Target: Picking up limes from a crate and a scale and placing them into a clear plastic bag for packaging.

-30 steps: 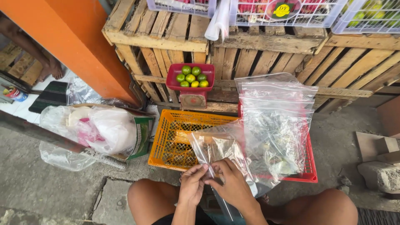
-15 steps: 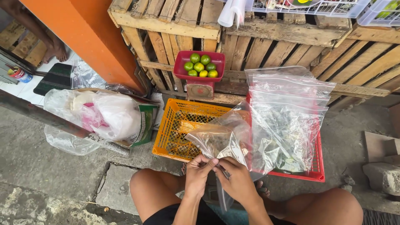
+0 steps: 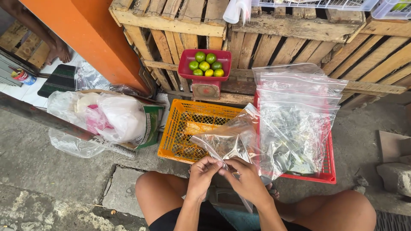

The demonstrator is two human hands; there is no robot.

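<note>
This was an open-air market stall at street level, a produce seller's spot set on cracked concrete pavement [image 3: 51, 171]. Rough wooden crates [image 3: 274, 47] were stacked as a wall, and a small red weighing scale [image 3: 205, 72] stood against them with green and yellow limes [image 3: 205, 65] heaped in its tray. An orange plastic basket [image 3: 188, 128], a red plastic basket [image 3: 327, 164] and a stack of clear plastic bags [image 3: 299, 115] sat on the ground in front.
</note>
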